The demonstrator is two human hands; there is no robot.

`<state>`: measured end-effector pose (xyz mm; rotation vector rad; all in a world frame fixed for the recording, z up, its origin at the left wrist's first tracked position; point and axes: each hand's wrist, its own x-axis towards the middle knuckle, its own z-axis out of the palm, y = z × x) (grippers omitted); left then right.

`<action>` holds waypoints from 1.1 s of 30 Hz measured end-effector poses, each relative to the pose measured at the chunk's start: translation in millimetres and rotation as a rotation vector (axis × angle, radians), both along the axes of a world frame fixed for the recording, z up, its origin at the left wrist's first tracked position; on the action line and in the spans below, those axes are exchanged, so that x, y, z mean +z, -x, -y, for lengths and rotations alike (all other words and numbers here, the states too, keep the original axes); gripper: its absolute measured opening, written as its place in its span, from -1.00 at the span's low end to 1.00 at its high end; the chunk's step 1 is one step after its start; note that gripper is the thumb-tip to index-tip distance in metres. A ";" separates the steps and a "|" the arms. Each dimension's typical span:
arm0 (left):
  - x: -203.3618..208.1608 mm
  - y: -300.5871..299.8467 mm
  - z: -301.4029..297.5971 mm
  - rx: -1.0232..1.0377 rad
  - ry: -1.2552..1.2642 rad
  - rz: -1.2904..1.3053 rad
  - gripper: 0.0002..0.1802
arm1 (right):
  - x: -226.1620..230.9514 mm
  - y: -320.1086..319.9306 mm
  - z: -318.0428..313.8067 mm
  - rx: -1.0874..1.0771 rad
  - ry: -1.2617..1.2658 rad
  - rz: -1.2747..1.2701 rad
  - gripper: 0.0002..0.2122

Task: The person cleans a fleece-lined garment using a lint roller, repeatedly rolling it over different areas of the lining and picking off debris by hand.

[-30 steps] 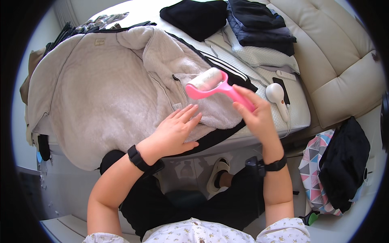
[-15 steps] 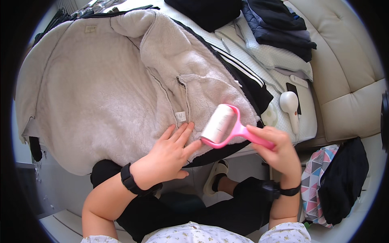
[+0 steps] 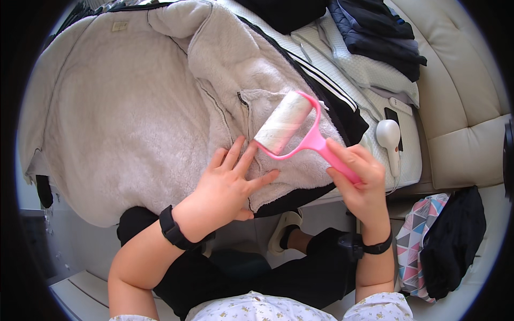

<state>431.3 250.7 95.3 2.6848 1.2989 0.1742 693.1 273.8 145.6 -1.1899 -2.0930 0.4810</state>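
Note:
A black jacket with a cream fleece lining (image 3: 134, 112) lies spread open, lining upward. White stripes run along its black sleeve (image 3: 326, 85). My left hand (image 3: 227, 184) rests flat on the fleece with its fingers spread, just left of the roller. In my right hand (image 3: 358, 182) is the pink handle of a lint roller (image 3: 286, 123). Its white cylinder lies over the front panel of the lining, near a zipped inner pocket. Whether the cylinder presses on the fleece all along, I cannot tell.
Folded dark clothes (image 3: 375, 35) are stacked at the back right. Near the right edge of the white quilted cover lie a white handheld device (image 3: 388, 134), a dark phone (image 3: 392, 115) and a pale remote (image 3: 400, 106). A beige sofa (image 3: 460, 96) and a triangle-patterned bag (image 3: 420, 241) with black cloth stand right.
The lint roller has moved up and slightly left over the lining, away from me. My left hand has shifted a little up, its fingers spread wider.

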 end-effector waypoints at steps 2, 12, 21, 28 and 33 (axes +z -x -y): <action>0.8 -1.7 1.5 -0.006 0.017 -0.012 0.04 | -11.8 -1.5 -1.0 0.021 0.011 0.038 -0.55; -4.0 -4.6 4.3 0.012 0.056 -0.065 0.05 | -17.3 4.9 -0.1 0.010 0.060 0.061 -0.56; -5.2 -3.2 2.3 0.003 0.065 -0.035 0.02 | 53.2 -50.6 18.5 -0.025 0.168 0.175 -0.54; -6.3 0.4 4.4 0.010 0.093 -0.037 0.02 | 5.0 14.4 -0.3 0.078 0.020 0.086 -0.54; -9.0 5.7 5.3 0.007 0.056 0.009 0.01 | 32.7 -8.5 12.5 0.003 0.105 0.334 -0.57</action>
